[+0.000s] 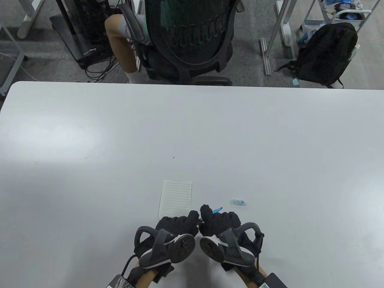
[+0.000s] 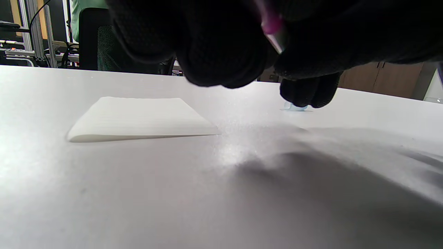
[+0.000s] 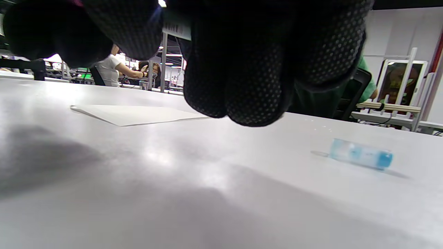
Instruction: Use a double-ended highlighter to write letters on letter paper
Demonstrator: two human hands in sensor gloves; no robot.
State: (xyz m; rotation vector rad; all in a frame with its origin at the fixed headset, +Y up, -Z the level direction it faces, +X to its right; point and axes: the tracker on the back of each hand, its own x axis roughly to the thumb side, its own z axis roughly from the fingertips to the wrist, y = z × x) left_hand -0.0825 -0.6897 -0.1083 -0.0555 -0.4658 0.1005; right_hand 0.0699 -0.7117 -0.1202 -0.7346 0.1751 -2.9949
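Both black-gloved hands are close together above the table, fingers curled around the double-ended highlighter: the right hand grips the part with the blue tip, the left hand its other end. Only the left wrist view shows a pink end there. The small transparent blue cap lies just right of the hands on the white table. The white lined letter paper lies flat just beyond the left hand.

Beyond our white counter, we see an office chair at twelve o'clock, a black backpack at two o'clock
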